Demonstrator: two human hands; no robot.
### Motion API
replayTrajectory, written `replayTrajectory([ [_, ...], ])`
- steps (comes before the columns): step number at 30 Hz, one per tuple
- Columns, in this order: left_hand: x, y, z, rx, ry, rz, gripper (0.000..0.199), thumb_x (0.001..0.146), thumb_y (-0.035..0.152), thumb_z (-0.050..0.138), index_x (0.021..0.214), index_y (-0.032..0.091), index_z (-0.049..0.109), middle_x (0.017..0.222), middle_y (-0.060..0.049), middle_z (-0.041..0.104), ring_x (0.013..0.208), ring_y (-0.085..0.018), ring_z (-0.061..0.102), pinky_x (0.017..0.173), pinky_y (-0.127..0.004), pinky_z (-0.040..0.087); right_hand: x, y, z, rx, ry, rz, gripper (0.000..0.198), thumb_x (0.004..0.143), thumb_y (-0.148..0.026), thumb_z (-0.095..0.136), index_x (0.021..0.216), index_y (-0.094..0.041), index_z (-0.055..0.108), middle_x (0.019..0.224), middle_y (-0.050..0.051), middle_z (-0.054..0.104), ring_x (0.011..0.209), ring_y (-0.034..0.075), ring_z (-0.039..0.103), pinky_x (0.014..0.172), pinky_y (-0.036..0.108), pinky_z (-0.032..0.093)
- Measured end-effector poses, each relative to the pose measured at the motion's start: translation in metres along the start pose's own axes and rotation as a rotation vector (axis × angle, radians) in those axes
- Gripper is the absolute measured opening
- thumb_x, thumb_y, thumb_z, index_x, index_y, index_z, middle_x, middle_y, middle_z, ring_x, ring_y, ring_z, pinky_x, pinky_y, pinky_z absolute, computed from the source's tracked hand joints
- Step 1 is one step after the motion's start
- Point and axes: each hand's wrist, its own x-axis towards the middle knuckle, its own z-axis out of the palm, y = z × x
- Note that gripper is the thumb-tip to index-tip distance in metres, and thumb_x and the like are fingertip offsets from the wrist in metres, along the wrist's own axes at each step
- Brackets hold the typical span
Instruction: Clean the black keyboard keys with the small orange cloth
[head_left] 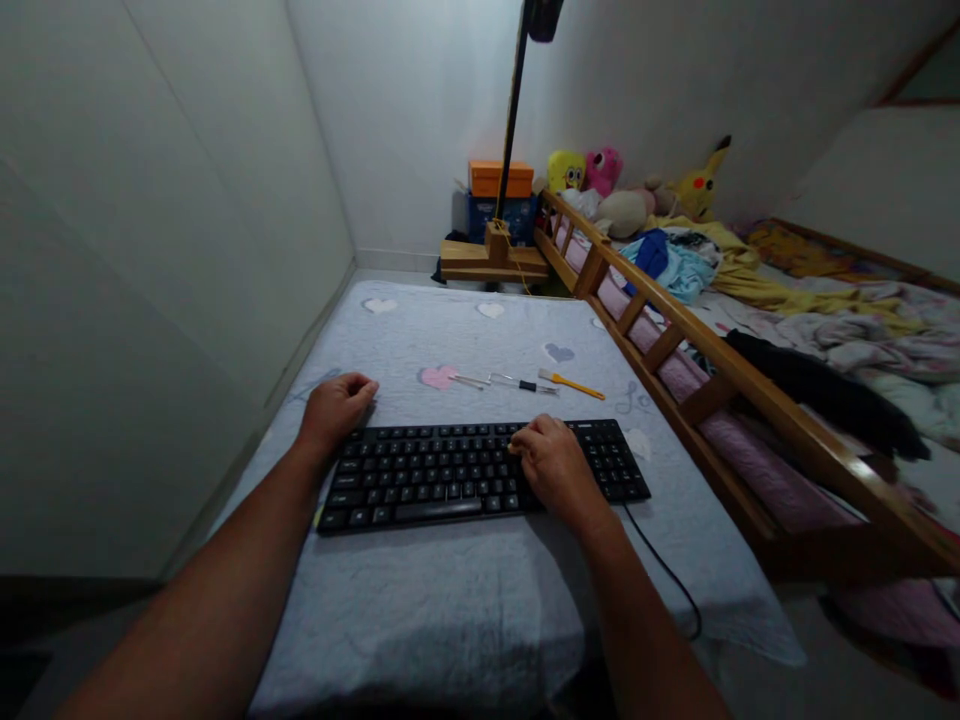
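one left hand, yours: at the keyboard's far left corner, fingers curled inward together; whether they grip anything, you cannot tell.
one black keyboard, face up.
two thin sticks: beyond the keyboard's middle.
one black-handled wire tool: beyond the keyboard, right of its middle.
one right hand, yours: over the keyboard's right part, fingers bunched; a pale spot shows at the tips, pinch unclear.
one yellow-handled brush: beyond the keyboard's right end.
one cable: on the keyboard's near right side.
the keyboard lies beneath your right fingers, just nearer than your left.
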Motion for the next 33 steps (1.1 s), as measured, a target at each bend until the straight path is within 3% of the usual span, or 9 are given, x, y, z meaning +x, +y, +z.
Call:
replayTrajectory([
  [11,0.0,-0.002,0.002,-0.044,-0.002,0.006,0.034,0.075,0.05,0.052,0.073,0.019,0.067,0.07,-0.003,0.069,0.067,-0.019,0.062,0.064,-0.029,0.044,0.033,-0.056,0.023,-0.06,-0.028,-0.218,0.018,0.096,-0.021,0.057,0.094,-0.022,0.075,0.098,0.006,0.064,0.094,0.02,0.052,0.081,0.031,0.039],
  [17,-0.001,0.0,0.001,-0.058,-0.005,0.001,0.034,0.075,0.049,0.053,0.073,0.019,0.067,0.068,-0.003,0.068,0.067,-0.019,0.061,0.063,-0.029,0.045,0.032,-0.047,0.029,-0.077,-0.032,-0.202,0.018,0.095,-0.019,0.058,0.092,-0.023,0.076,0.098,0.006,0.063,0.093,0.02,0.051,0.081,0.031,0.039],
  [25,0.0,-0.003,0.002,-0.054,-0.01,0.004,0.035,0.075,0.051,0.052,0.073,0.019,0.067,0.071,-0.004,0.068,0.068,-0.019,0.061,0.065,-0.029,0.044,0.022,-0.022,0.009,-0.083,-0.044,-0.054,0.024,0.097,-0.018,0.053,0.097,-0.02,0.077,0.099,0.008,0.064,0.095,0.02,0.053,0.085,0.031,0.039],
  [33,0.001,-0.003,0.003,-0.06,0.011,0.016,0.033,0.074,0.05,0.052,0.07,0.019,0.065,0.069,-0.003,0.068,0.066,-0.019,0.06,0.064,-0.03,0.043,0.037,-0.061,0.027,-0.066,-0.046,-0.225,0.02,0.098,-0.025,0.055,0.099,-0.022,0.075,0.101,0.007,0.064,0.097,0.021,0.051,0.084,0.031,0.038],
])
